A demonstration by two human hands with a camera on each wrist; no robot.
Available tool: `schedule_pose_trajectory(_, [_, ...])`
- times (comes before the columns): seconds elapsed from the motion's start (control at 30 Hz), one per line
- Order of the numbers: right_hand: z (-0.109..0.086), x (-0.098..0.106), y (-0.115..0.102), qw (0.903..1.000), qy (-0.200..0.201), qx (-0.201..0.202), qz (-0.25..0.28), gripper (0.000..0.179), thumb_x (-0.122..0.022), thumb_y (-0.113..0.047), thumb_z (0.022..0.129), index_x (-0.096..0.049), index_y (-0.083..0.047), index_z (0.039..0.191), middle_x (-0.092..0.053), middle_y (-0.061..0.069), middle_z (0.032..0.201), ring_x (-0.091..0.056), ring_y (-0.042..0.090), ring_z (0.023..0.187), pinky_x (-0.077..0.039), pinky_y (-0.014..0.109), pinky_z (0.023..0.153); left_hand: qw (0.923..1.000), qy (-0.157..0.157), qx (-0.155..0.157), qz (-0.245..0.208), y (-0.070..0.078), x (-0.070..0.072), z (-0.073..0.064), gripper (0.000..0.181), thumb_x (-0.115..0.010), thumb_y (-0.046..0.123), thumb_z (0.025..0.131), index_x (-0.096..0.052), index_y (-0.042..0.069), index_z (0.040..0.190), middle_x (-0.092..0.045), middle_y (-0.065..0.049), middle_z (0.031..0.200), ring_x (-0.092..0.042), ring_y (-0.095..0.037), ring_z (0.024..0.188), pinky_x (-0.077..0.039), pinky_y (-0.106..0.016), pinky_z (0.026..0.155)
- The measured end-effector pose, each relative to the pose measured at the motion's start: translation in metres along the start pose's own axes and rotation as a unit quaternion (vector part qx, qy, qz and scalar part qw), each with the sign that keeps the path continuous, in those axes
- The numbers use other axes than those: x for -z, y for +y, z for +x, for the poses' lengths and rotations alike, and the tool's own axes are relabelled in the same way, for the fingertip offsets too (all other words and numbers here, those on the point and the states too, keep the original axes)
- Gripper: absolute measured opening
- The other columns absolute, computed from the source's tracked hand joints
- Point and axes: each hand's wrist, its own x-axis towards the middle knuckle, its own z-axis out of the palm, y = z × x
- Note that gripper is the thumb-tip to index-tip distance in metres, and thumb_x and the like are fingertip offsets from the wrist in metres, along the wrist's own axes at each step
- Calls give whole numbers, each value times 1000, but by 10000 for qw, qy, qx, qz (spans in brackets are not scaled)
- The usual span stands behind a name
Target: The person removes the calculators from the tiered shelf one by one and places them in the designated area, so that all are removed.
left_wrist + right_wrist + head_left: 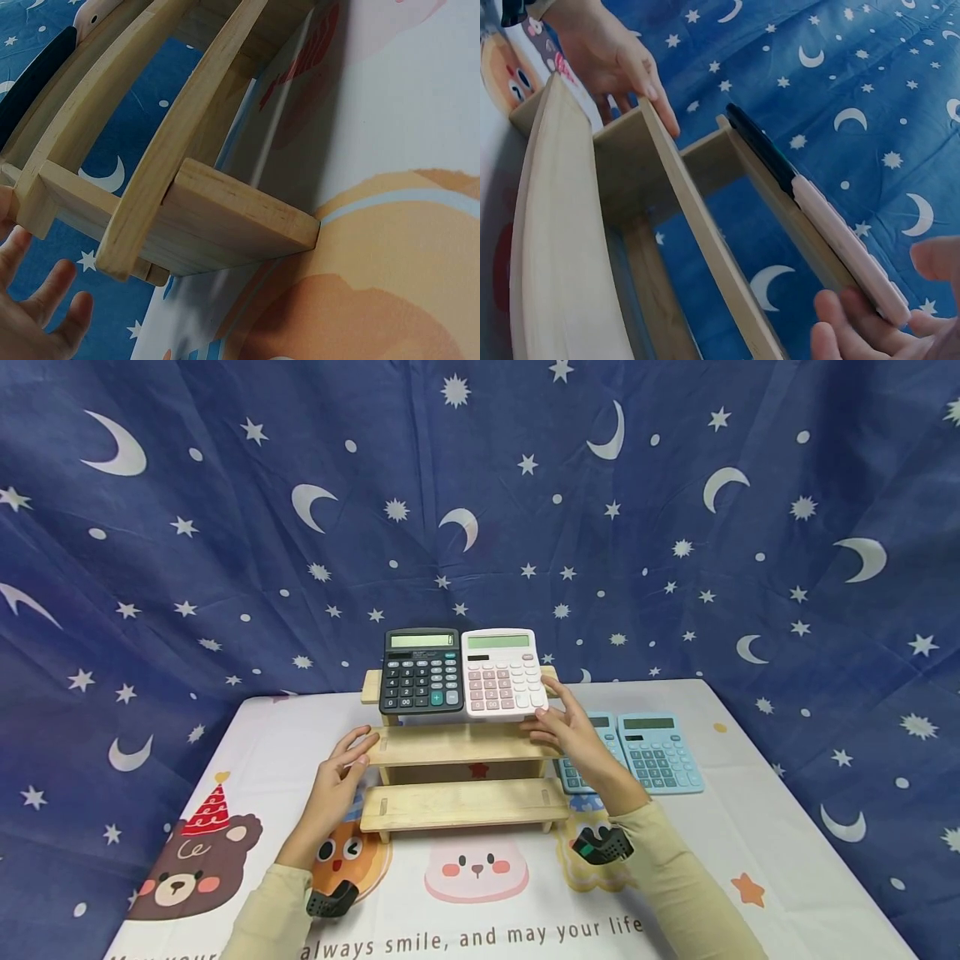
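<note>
On the top tier of a wooden stand (465, 803), a black calculator (422, 670) leans to the left of a white calculator with pink keys (504, 672). My right hand (573, 735) is at the white calculator's lower right corner, fingers touching around its edge. In the right wrist view, its upper digit (934, 259) is apart from the calculator while other fingers lie low beside the corner. My left hand (335, 789) touches the left end of the middle shelf (457, 744). In the left wrist view its lower fingers (52, 292) are spread beside the stand.
Two light blue calculators lie side by side on the table right of the stand; the outer one (660, 756) shows fully, the inner (603, 727) is partly behind my right hand. A printed white cloth (780, 852) covers the table. A blue star-patterned curtain (480, 468) hangs behind.
</note>
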Motion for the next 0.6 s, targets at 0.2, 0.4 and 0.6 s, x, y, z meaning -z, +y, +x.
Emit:
schedule_pose_trajectory(0.2, [2,-11,3,9986,351,-56,401,61,-42,-9,108,-18,-28,161,-56,26,136,-72,12,97,-59,27,88,10000,23,-1,3,0,0,0,40,-46,12,108,-52,-5,143,-36,-18,160,-31,-42,149,-35,-1,98])
schedule_pose_trajectory(0.4, [5,-19,6,9957,638,33,668,60,-41,-7,107,-19,-25,160,-60,24,131,-72,11,93,-58,26,88,10000,10,-15,9,-1,0,0,40,-46,13,108,-52,-5,143,-36,-18,160,-31,-42,149,-34,-1,98])
schedule_pose_trajectory(0.6, [6,-21,9,9927,800,85,894,60,-43,-4,106,-21,-22,160,-67,8,116,-72,9,89,-58,23,85,10000,9,-18,24,-2,0,0,40,-46,13,108,-52,-5,143,-36,-18,160,-31,-42,149,-35,-1,98])
